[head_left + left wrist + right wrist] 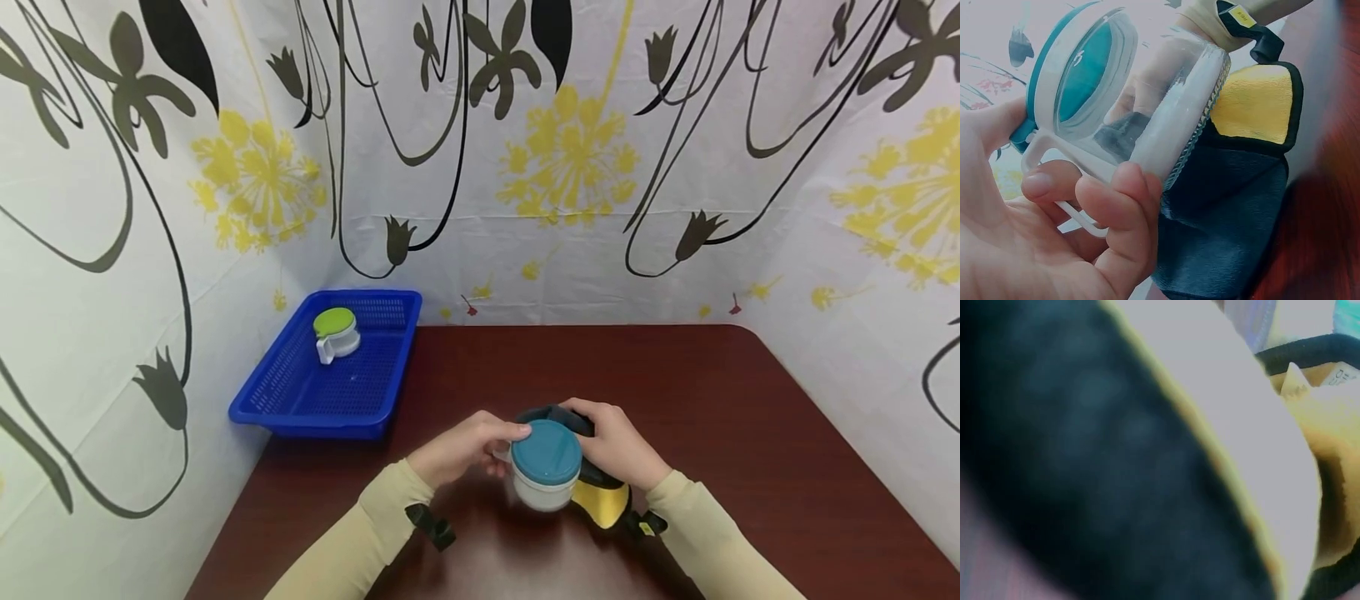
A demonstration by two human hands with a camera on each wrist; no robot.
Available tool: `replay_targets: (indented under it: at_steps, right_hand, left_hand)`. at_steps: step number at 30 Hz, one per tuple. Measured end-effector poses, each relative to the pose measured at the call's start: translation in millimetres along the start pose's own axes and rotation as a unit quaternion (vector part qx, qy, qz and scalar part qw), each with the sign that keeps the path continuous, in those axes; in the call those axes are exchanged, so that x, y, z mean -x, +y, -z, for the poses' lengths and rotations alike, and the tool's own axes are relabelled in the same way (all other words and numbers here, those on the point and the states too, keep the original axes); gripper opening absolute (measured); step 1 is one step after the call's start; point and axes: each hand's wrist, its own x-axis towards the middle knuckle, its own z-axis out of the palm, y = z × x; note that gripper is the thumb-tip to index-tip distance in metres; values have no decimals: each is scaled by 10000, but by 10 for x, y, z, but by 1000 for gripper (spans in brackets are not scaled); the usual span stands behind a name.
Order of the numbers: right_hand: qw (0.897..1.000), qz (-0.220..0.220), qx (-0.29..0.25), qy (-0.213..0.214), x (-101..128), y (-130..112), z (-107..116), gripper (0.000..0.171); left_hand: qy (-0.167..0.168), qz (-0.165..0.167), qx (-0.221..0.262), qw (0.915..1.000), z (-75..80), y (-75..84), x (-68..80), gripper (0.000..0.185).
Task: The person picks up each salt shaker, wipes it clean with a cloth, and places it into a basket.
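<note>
My left hand (471,446) holds a clear seasoning jar (543,493) by its white handle, the thumb resting on the teal lid (547,452). In the left wrist view the jar (1154,100) is tilted, with fingers curled round its handle. My right hand (618,442) grips a dark, black-edged pouch (540,412) whose yellow lining (602,502) shows below that hand. The jar is in front of the pouch in the head view. Close up in the right wrist view, the pouch's yellow inside (1332,425) bears a white label; the right fingers are hidden there.
A blue plastic basket (405,367) stands at the left back of the dark red table (585,367). A similar jar with a green lid (334,322) sits in it. Patterned cloth (465,192) hangs behind the table and along its sides.
</note>
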Motion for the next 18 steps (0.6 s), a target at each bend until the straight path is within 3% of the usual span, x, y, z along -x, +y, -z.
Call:
replay_targets:
  at_steps: [10,18]
  right_hand:
    - [9992,278,-126,251,-22,-88,134,23]
    - [9994,209,-282,-11,-18,-167,198,24]
  left_hand:
    - [-66,364,-169,9992,-89,-68,-28,42]
    - [-193,278,-202,9992,-133,-95,-31,42]
